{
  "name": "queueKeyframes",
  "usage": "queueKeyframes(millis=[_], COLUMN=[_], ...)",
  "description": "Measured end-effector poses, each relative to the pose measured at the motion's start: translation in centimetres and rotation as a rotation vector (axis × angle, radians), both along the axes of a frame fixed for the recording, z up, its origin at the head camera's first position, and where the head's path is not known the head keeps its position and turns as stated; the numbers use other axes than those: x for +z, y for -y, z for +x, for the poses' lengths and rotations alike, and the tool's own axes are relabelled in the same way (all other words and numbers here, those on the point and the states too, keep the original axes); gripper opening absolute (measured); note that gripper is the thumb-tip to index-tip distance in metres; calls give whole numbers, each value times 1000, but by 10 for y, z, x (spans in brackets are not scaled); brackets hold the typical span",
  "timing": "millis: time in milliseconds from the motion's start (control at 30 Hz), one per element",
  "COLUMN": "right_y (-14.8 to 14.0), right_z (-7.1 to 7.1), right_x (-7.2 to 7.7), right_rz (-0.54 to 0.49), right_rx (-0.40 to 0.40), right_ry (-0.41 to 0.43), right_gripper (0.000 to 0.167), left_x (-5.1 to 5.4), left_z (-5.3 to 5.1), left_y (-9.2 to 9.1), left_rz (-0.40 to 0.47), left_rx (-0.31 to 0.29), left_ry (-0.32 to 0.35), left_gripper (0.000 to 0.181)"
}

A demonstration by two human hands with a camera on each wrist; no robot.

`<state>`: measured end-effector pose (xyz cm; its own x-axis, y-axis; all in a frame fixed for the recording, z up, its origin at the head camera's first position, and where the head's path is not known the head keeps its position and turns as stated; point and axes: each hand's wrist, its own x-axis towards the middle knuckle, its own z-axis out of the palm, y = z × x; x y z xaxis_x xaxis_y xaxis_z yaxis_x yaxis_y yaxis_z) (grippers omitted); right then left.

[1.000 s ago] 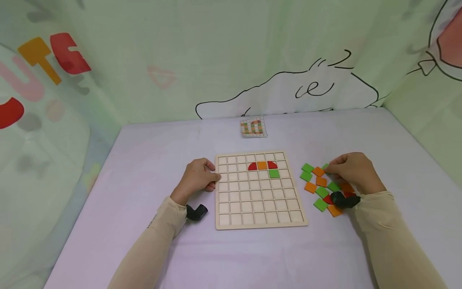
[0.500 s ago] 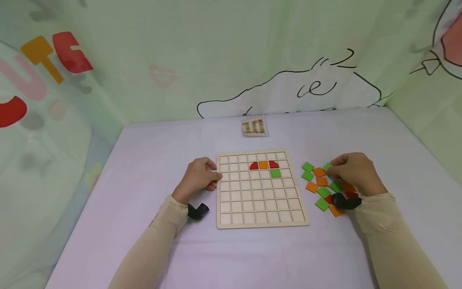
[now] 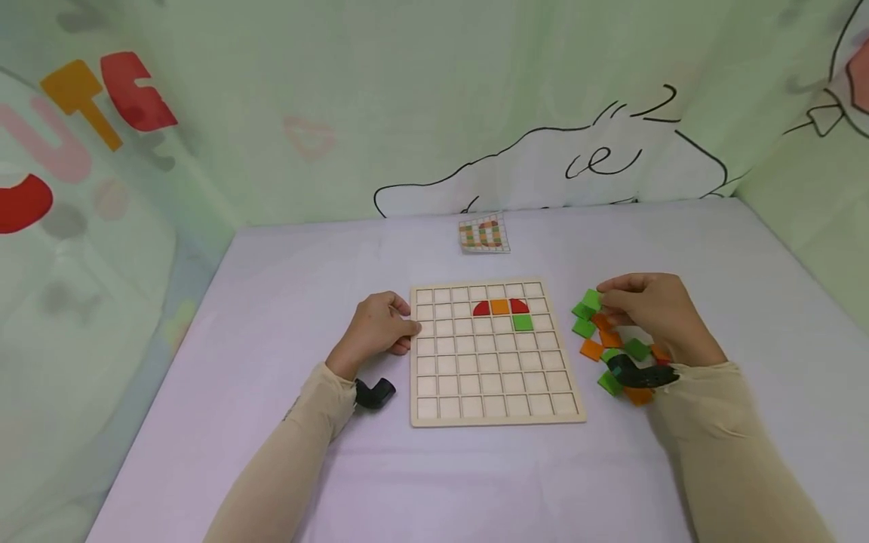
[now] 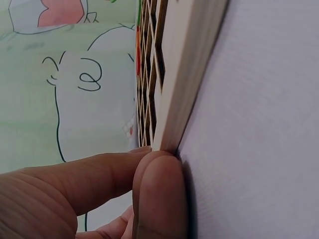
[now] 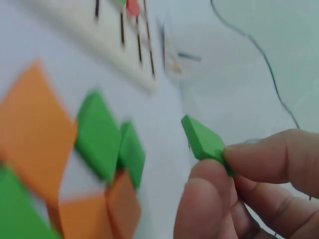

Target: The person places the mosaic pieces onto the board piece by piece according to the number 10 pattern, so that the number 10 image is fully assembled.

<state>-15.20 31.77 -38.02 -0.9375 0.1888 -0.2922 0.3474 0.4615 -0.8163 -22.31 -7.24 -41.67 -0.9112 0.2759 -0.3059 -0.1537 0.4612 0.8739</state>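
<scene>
A wooden grid board [image 3: 495, 418] lies on the table, holding two red quarter-round pieces, an orange square [image 3: 499, 307] and a green square [image 3: 523, 323]. At its left edge my left hand [image 3: 372, 330] pinches the rim; in the left wrist view the thumb and a finger meet at the board's side [image 4: 187, 84]. My right hand [image 3: 655, 313] pinches a green tile [image 5: 203, 141] between thumb and fingers, above the loose tiles. Below it are loose green and orange tiles [image 3: 591, 349], partly hidden by the hand and the black wrist camera.
A small card [image 3: 483, 234] with a coloured grid pattern lies behind the board. Black wrist cameras stick out at both wrists, the left one [image 3: 375, 394] beside the board's left edge. A printed curtain [image 3: 326, 90] hangs behind the table.
My right hand has lifted a green tile up from the loose tiles and moved slightly away from me. My left hand stays on the board's edge. The head view has shifted slightly.
</scene>
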Motion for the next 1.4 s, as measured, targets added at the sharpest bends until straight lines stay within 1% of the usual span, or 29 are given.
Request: queueKeyframes(millis=[133, 200, 467, 800, 933, 1100, 1233, 1400], right_y=[17, 25, 57, 88, 97, 105, 109, 110], right_z=[-7, -10, -21, -34, -37, -38, -39, -42], right_x=[2, 3, 3, -6, -10, -11, -12, -16], right_rz=[-92, -121, -156, -216, -238, -222, -181, -140], right_rx=[36, 56, 112, 189, 228, 263, 295, 317], right_ry=[2, 2, 3, 12, 26, 45, 36, 32], right_gripper=[42, 40, 36, 32, 28, 25, 23, 21], left_x=[0, -1, -2, 0, -1, -1, 0, 1], left_z=[-1, -1, -2, -3, -2, -1, -1, -1], left_y=[0, 0, 0, 0, 0, 0, 0, 0], left_rz=[-5, -8, 1, -3, -5, -2, -3, -4], left_rx=[2, 3, 5, 8, 4, 4, 8, 9], left_ry=[-5, -4, 8, 28, 21, 12, 9, 6], left_gripper=[26, 26, 26, 27, 28, 27, 27, 27])
